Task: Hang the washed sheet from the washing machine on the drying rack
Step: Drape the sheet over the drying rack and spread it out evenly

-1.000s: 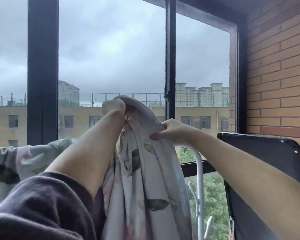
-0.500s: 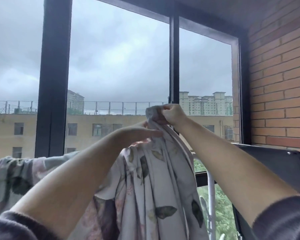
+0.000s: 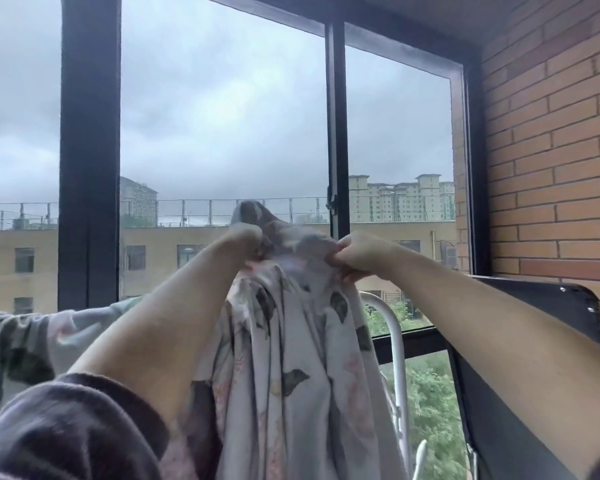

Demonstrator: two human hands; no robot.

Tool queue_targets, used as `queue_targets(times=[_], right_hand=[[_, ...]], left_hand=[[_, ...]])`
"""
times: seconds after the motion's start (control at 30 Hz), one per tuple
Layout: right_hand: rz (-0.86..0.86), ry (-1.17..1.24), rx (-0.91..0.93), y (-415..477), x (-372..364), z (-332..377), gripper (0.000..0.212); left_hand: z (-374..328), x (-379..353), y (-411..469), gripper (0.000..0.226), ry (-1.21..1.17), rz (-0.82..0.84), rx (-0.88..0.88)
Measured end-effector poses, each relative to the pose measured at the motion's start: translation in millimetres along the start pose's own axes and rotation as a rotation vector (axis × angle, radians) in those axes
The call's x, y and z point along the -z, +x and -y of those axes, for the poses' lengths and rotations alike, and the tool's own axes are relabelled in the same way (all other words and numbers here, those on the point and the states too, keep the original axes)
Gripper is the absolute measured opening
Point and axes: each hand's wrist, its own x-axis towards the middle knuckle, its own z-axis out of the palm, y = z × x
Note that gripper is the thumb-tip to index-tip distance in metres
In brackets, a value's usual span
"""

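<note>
A: What do we see at the centre of the view?

B: We see the floral sheet (image 3: 291, 358) lifted in front of the window frame (image 3: 89, 150). It hangs in folds between two bare forearms.

A: How do we read each grip?

B: The left grip (image 3: 243, 237) is curled round a bunch of the cloth, and a peak of fabric stands above it. The right grip (image 3: 357, 252) pinches the cloth's top edge between fingers and thumb. The two are near each other, with a short span of cloth between them.

A: Where does the sheet lie relative to the drying rack (image 3: 394, 327)?

B: The rack's white curved tube shows just right of the hanging folds. We cannot tell whether the cloth rests on it. A further part of the sheet spreads out at the lower left.

A: And the surroundings?

B: A brick wall (image 3: 551, 150) is on the right, with a dark panel (image 3: 520, 393) below it.
</note>
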Motion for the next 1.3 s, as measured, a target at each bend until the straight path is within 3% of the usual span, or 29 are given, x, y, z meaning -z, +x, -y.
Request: queue_targets(times=[0.1,0.17,0.2,0.3,0.4,0.47,0.53,0.6,0.63,0.67,0.73,0.8,0.87,1.0,1.17,1.23,1.3], right_hand=[[-0.341,0.101,0.086,30,5,6,0.020],[-0.470,0.228,0.117,37,5,18,0.024],[-0.479,0.293,0.134,41,3,23,0.025],[-0.387,0.337,0.183,45,-6,29,0.022],[-0.334,0.305,0.216,40,-6,21,0.027],[-0.258,0.288,0.191,27,3,13,0.042],[-0.071,0.065,0.126,9,13,4,0.059],[0.172,-0.162,0.086,-9,19,-5,0.069],[0.252,-0.219,0.078,-15,20,-9,0.063],[0.286,-0.225,0.072,-21,18,-13,0.050],[0.156,-0.244,0.069,-19,9,-17,0.008],[-0.048,-0.101,0.048,-1,-2,-15,0.025],[-0.230,0.095,-0.043,25,-7,-7,0.025],[-0.327,0.229,-0.123,58,-16,1,0.012],[0.171,0.190,-0.188,47,-41,-10,0.029],[0.178,0.129,-0.161,36,-36,-3,0.044],[0.039,-0.041,-0.062,24,-29,3,0.042]], left_hand=[[5,-1,-33,0.023,0.268,0.347,-0.005],[5,-5,-43,0.030,0.285,0.524,-0.152],[4,-10,-42,0.029,0.298,0.528,-0.239],[1,-32,-48,0.012,0.255,0.356,-0.347],[2,-48,-32,0.014,0.112,0.196,-0.239],[-3,-49,-22,0.016,-0.099,0.010,-0.151],[-11,-41,-8,0.015,-0.261,-0.267,-0.117],[-16,-27,-6,0.027,-0.234,-0.496,-0.074],[-16,-19,-5,0.030,-0.153,-0.539,-0.070],[-15,-15,-6,0.031,-0.036,-0.490,-0.041],[-13,-17,-15,0.030,0.164,-0.258,-0.009],[-5,-25,-19,0.024,0.264,0.022,0.026],[1,-26,-34,0.021,0.326,0.217,-0.047],[7,-14,-42,0.035,0.395,0.264,-0.158],[30,4,-49,0.050,0.691,0.249,-0.185],[26,-1,-65,0.045,0.721,0.211,-0.307],[16,-11,-80,0.045,0.611,0.190,-0.431]])
